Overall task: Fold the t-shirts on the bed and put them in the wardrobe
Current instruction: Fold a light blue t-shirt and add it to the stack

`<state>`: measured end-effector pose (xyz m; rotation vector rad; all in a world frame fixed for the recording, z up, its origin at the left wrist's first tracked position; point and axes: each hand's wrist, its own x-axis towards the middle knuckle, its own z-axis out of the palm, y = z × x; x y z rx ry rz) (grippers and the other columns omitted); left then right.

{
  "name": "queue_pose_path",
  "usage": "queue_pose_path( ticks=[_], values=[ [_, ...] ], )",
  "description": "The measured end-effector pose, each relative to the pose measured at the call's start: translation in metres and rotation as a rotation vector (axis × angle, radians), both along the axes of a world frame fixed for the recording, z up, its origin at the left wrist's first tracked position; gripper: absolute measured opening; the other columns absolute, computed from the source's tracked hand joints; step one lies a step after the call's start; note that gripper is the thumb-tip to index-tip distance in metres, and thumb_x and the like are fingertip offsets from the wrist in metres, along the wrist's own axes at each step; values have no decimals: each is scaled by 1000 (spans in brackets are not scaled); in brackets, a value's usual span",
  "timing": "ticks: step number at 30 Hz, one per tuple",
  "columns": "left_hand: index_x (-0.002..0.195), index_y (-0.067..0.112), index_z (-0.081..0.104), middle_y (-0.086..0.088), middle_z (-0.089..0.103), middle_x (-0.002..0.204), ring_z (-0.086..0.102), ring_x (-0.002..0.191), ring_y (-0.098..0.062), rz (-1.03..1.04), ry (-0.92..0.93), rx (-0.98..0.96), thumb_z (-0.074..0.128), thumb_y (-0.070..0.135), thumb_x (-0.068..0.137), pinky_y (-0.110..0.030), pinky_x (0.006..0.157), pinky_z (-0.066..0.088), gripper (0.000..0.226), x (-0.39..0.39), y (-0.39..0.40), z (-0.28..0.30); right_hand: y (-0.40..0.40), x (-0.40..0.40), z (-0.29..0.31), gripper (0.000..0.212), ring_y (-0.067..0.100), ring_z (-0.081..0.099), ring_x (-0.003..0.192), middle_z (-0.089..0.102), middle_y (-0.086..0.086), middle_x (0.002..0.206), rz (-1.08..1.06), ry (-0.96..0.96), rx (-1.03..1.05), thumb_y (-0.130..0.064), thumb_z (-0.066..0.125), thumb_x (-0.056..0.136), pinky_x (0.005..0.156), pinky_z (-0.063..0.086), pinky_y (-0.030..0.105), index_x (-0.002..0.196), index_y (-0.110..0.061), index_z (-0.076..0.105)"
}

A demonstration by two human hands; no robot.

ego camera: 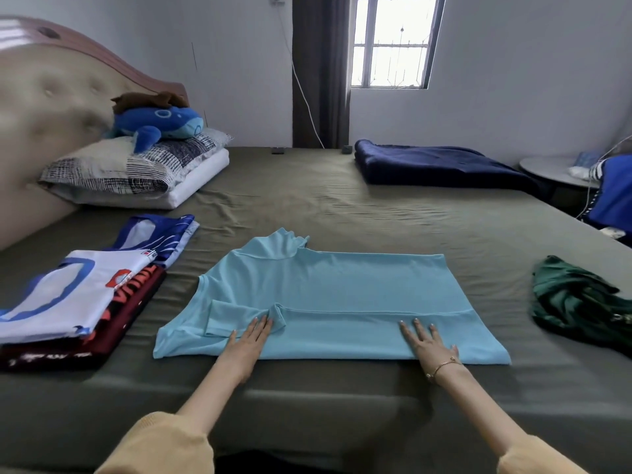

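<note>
A light blue t-shirt (328, 289) lies spread sideways on the olive bed sheet (307, 200), its near long side folded over with the sleeve tucked in. My left hand (248, 342) presses flat on that fold beside the sleeve. My right hand (429, 340), fingers straight, presses the fold nearer the hem. To the left sits a stack of folded shirts (78, 299), white and blue on top, dark red below. A crumpled dark green t-shirt (574, 299) lies at the right. No wardrobe is in view.
Pillows (133, 172) with a blue plush toy (160, 124) sit by the headboard at the far left. A folded navy blanket (441, 165) lies at the far right of the bed. A round side table (554, 172) stands beyond the bed's right edge.
</note>
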<state>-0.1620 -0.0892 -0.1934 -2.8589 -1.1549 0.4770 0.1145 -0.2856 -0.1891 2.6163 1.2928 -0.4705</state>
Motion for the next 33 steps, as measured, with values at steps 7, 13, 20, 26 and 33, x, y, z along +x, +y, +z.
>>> queue_pose_path(
  ticks=[7,13,20,26,33],
  values=[
    [148,15,-20,0,-21,157,-14,145,-16,-2,11,-109,43,-2,91,-43,118,0,87,-10,-7,8,-13,-8,1,93,27,-9,145,-19,0,156,30,-14,-11,17,36,86,111,12,56,149,-29,-14],
    [145,13,28,-4,27,152,17,143,-18,63,-18,-26,36,12,91,-53,115,2,54,16,-3,34,7,5,11,58,19,31,135,34,4,144,-4,-111,119,5,34,89,105,33,46,140,-20,34],
    [107,17,61,-1,58,116,50,114,-19,33,-235,173,41,12,89,-36,102,26,27,78,9,34,41,32,15,30,20,52,115,56,1,119,-27,-163,264,-10,37,94,93,38,34,113,-20,59],
    [118,13,51,-4,51,124,45,120,-20,-46,-346,95,38,10,92,-33,96,35,29,157,29,22,72,74,14,37,19,49,118,49,2,124,-64,-115,318,-7,44,89,90,40,31,123,-20,51],
    [132,10,37,-6,40,132,38,125,-21,-62,-257,101,39,7,92,-34,92,38,41,226,83,10,114,142,6,42,19,42,124,42,1,135,-77,-89,299,-1,36,92,86,41,35,131,-15,39]
  ],
)
